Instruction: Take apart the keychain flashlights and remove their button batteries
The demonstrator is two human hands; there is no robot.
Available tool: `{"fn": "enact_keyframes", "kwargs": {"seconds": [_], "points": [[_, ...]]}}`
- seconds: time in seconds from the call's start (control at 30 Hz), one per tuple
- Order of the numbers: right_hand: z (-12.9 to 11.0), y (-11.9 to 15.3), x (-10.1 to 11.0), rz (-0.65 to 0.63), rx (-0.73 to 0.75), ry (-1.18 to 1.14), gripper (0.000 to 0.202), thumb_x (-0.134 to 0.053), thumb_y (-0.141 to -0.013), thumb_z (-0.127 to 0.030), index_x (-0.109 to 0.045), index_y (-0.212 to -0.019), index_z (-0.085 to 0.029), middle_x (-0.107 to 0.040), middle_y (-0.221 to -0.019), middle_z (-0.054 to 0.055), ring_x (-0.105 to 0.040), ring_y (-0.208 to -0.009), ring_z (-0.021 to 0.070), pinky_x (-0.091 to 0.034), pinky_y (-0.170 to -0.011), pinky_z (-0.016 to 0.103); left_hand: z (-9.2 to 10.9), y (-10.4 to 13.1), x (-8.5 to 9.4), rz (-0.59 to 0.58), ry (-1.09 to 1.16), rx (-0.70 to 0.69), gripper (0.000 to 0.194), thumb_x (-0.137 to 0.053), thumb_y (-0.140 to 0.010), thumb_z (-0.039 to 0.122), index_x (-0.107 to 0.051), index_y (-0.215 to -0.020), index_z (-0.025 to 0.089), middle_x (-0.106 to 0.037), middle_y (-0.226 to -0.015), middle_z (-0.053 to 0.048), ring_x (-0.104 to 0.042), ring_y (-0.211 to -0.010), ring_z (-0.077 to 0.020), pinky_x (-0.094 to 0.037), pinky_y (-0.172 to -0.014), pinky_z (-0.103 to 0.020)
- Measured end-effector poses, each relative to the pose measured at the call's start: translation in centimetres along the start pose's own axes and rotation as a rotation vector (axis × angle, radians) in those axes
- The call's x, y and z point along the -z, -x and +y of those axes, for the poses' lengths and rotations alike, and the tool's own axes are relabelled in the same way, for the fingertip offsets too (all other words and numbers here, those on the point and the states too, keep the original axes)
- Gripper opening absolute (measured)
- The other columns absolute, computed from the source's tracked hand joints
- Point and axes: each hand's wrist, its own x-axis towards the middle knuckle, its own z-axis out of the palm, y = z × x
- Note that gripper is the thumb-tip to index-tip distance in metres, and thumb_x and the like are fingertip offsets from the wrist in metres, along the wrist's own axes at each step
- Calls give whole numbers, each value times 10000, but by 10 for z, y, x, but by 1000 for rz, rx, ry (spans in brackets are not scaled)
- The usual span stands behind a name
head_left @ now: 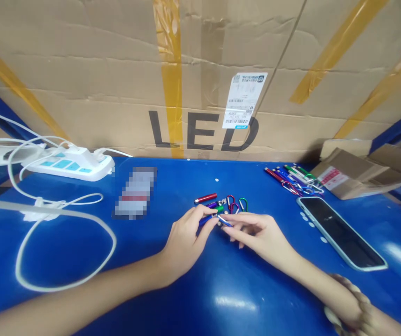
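Close to the middle of the table, my left hand [185, 238] pinches a small blue metal tube [205, 220] between thumb and fingers. My right hand [268, 235] meets it from the other side, its fingertips closed on a blue carabiner [225, 221] at the tube's end. Whether the two are joined is too small to tell. Just beyond the fingers lie a red tube [206, 198], a purple tube [212, 204] and a green tube [218, 209], partly covered by my left hand. Beside them rest a red carabiner [231, 200] and a green carabiner [244, 204].
Coloured tubes with carabiners [291, 179] lie in a pile at the right, by an opened small carton [354, 172]. A phone [342, 233] lies nearer. At left are a power strip [71, 164], white cables [111, 240] and a blurred-out object [135, 193]. A large cardboard box [116, 84] stands behind.
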Motion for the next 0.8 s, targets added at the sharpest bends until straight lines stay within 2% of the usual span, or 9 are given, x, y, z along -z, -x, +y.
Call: {"fn": "enact_keyframes", "kwargs": {"seconds": [0.1, 0.2, 0.3, 0.37, 0.5, 0.6, 0.7, 0.8], "points": [[0, 1, -1, 59, 99, 74, 273, -635, -811, -361, -734, -976, -168, -672, -752, 56, -610, -549, 122, -540, -468, 231, 1, 0, 1, -18, 22, 13, 117, -463, -928, 258, -565, -975, 224, -688, -982, 0, -640, -946, -179, -472, -838, -289], [-4, 2, -2, 132, 158, 91, 243, -607, -833, -350, -743, -884, -155, -668, -716, 57, -600, -530, 121, -531, -449, 227, 3, -1, 1, -60, 84, 75, 142, -437, -936, 267, -542, -1018, 218, -704, -862, 15, -667, -816, -163, -486, -755, -256], [-7, 3, -1, 240, 164, 79, 246, -623, -820, -364, -737, -808, -147, -649, -654, 47, -567, -472, 113, -520, -431, 234, 5, -1, 1, -70, 169, 113, 191, -463, -926, 292, -515, -1094, 218, -708, -834, 23, -670, -771, -151, -489, -713, -225], [-8, 4, -1, 277, 141, 59, 247, -632, -814, -372, -731, -782, -148, -633, -628, 36, -547, -448, 106, -512, -426, 235, 5, 0, 0, -65, 170, 108, 178, -480, -917, 295, -527, -1070, 218, -706, -862, 22, -666, -795, -150, -482, -719, -217], [-6, 7, -1, 232, 61, -3, 292, -611, -826, -409, -733, -832, -144, -626, -615, 31, -545, -460, 105, -507, -423, 230, 4, 1, 0, -111, 45, 86, 150, -454, -924, 296, -568, -981, 216, -688, -787, 35, -647, -729, -144, -450, -672, -220], [-3, 7, -2, 157, 39, -34, 308, -600, -827, -425, -735, -879, -153, -636, -707, 49, -581, -549, 123, -519, -416, 222, 4, 1, 0, -136, 13, 95, 189, -428, -936, 316, -587, -978, 223, -674, -728, 45, -626, -650, -137, -433, -626, -222], [-3, 6, -3, 100, 66, -13, 277, -621, -810, -409, -737, -816, -158, -622, -809, 65, -594, -611, 131, -535, -423, 224, 5, 0, 0, -105, 77, 114, 183, -445, -928, 311, -600, -969, 223, -696, -794, 37, -647, -714, -142, -454, -683, -222], [-4, 2, -2, 104, 56, 15, 272, -636, -797, -401, -717, -840, -145, -629, -758, 58, -593, -580, 136, -544, -429, 244, 5, -2, 0, -82, 158, 135, 160, -485, -905, 302, -617, -935, 217, -711, -878, 23, -662, -810, -156, -466, -744, -223]]}}
